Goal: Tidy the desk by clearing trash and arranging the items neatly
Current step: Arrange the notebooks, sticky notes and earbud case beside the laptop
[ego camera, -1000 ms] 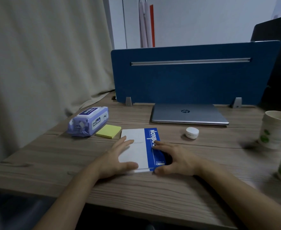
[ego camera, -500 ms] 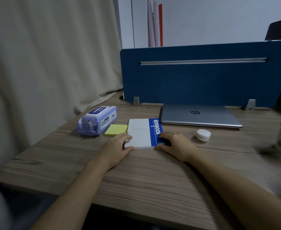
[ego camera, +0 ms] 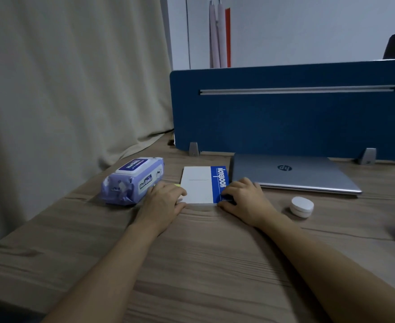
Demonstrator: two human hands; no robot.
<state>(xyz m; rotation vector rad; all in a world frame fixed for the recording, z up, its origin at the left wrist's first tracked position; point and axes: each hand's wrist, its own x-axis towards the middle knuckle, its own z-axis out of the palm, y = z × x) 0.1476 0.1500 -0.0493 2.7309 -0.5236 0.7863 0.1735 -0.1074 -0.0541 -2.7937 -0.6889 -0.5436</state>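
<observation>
A white and blue notebook (ego camera: 200, 183) lies flat on the wooden desk (ego camera: 191, 264), just left of a closed silver laptop (ego camera: 292, 174). My left hand (ego camera: 162, 203) presses against the notebook's near left corner. My right hand (ego camera: 244, 198) grips its near right corner, fingers curled over the blue strip. A purple pack of wet wipes (ego camera: 133, 180) sits to the left. Only a thin yellow sliver of the sticky-note pad (ego camera: 177, 185) shows, between my left hand and the notebook.
A small white round case (ego camera: 301, 206) rests right of my right hand. A blue divider panel (ego camera: 285, 108) stands along the desk's back edge. A beige curtain (ego camera: 63, 89) hangs at the left.
Both hands have slid the notebook away from me, up beside the laptop. The sticky notes are now mostly covered by my left hand. The paper cups have left the view at the right.
</observation>
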